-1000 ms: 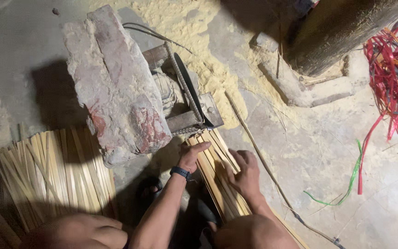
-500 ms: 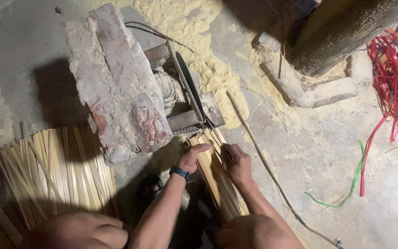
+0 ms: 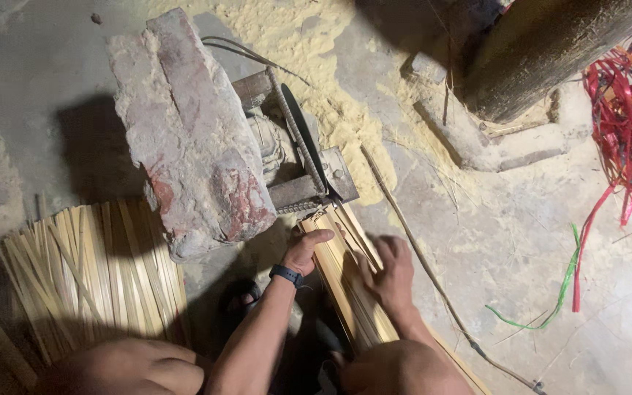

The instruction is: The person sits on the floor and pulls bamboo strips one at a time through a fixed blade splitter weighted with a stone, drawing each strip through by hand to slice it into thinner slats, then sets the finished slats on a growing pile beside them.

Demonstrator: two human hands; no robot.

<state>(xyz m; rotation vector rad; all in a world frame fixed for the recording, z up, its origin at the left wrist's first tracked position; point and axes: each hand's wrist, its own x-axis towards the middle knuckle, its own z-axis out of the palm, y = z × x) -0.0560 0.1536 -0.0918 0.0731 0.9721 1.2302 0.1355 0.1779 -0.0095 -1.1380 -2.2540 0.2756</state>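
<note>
Both hands press on a bundle of thin bamboo strips (image 3: 349, 292) that lies on the floor and runs from the person's knees up to a small motor-driven cutting machine (image 3: 298, 157). The left hand (image 3: 307, 247) lies on the bundle's left edge, its fingers (image 3: 320, 235) curled over the far end just beside the machine's metal guard, with little open room between them and the machine. The right hand (image 3: 388, 269) rests flat on the bundle's right side, its fingers (image 3: 366, 265) spread and bent lightly over the strips rather than closed around them. A dark band (image 3: 287, 275) sits on the left wrist. A big rough stone block (image 3: 188, 132) with red patches lies on top of the machine's left part, hemming in the space to the left. To the right of the bundle a long thin stick (image 3: 418, 256) lies slantwise, and beyond it the floor is open. A fan of loose strips (image 3: 89, 271) is spread at the near left. The concrete floor (image 3: 38, 66) is grey and cracked, with pale sawdust (image 3: 316, 44) piled at the far side. A thick wooden post (image 3: 550, 44) stands at the far right, red plastic straps (image 3: 627, 110) tangle at the right edge, and a green strap (image 3: 550, 307) lies below them.
</note>
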